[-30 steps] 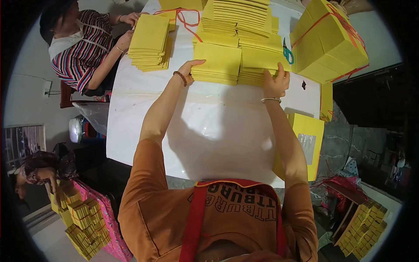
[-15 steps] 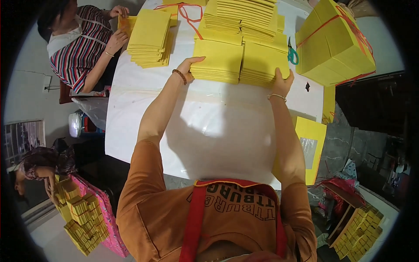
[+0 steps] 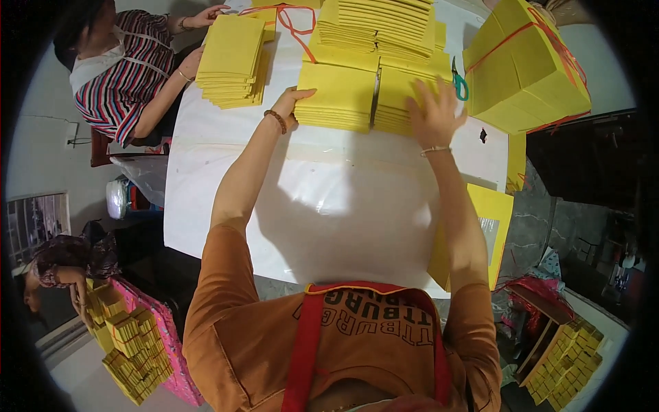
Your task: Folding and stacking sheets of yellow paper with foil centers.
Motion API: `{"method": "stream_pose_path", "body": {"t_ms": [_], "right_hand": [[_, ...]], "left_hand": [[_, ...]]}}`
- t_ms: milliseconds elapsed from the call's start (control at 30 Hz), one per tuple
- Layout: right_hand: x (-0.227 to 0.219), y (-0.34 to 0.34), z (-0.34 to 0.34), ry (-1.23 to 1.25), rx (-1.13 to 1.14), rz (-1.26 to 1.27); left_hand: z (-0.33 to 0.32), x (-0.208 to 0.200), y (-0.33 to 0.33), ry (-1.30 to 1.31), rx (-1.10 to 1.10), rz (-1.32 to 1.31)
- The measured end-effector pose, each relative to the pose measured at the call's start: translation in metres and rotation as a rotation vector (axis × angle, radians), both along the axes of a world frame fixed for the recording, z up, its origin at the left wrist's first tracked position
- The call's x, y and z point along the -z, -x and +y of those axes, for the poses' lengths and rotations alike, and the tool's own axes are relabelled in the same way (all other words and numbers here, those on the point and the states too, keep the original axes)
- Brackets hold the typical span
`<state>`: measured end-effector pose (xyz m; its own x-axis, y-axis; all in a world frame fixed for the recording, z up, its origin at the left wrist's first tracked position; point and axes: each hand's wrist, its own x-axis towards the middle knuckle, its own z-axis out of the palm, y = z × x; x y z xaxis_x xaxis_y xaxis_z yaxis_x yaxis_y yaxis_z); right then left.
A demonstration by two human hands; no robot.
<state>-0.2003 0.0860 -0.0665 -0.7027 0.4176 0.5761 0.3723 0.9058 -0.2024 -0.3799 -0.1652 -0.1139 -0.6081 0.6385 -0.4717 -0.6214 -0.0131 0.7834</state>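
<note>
Two neat stacks of flat yellow envelopes lie side by side on the white table, a narrow gap between them. My left hand [image 3: 294, 104] grips the outer edge of the left envelope stack [image 3: 338, 93], thumb on top and the other fingers mostly hidden at its side. Over the right envelope stack [image 3: 397, 103] my right hand [image 3: 438, 117] is raised with fingers spread, partly smeared by motion. It holds nothing. Behind these rises a taller pile of yellow envelopes [image 3: 376, 31]. Green-handled scissors [image 3: 460, 86] lie just beyond my right hand.
A big tied yellow bundle [image 3: 515, 72] stands at the right. Left of my stacks sits another envelope pile [image 3: 232, 55], where a person in a striped top has their hands. Red strap [image 3: 295, 27] lies behind it. A yellow sheet with a window [image 3: 500, 206] overhangs the table's right edge.
My right hand has let go of the right stack's outer side and swung inward over it, fingers spreading. My left hand and the left stack have shifted slightly left, widening the gap.
</note>
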Motion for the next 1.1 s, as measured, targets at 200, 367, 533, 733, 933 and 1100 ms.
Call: {"method": "stream_pose_path", "body": {"t_ms": [200,367,533,733,933,1100], "right_hand": [[0.016,0.007,0.001,0.080,-0.214,-0.411],[0.034,0.000,0.005,0.065,-0.257,-0.300],[0.030,0.002,0.000,0.097,-0.234,-0.377],[0.031,0.003,0.000,0.100,-0.226,-0.381],[0.030,0.003,0.002,0.115,-0.182,-0.441],[0.032,0.005,0.000,0.127,-0.189,-0.438]], "left_hand": [[0.007,0.006,-0.008,-0.052,-0.137,0.014],[0.012,0.001,-0.014,-0.043,-0.202,0.034],[0.010,0.006,-0.009,-0.033,-0.167,-0.026],[0.017,0.016,0.000,-0.037,-0.201,-0.024],[0.024,0.018,0.011,-0.024,-0.212,-0.021],[0.024,0.021,0.023,-0.110,-0.239,-0.037]]}}
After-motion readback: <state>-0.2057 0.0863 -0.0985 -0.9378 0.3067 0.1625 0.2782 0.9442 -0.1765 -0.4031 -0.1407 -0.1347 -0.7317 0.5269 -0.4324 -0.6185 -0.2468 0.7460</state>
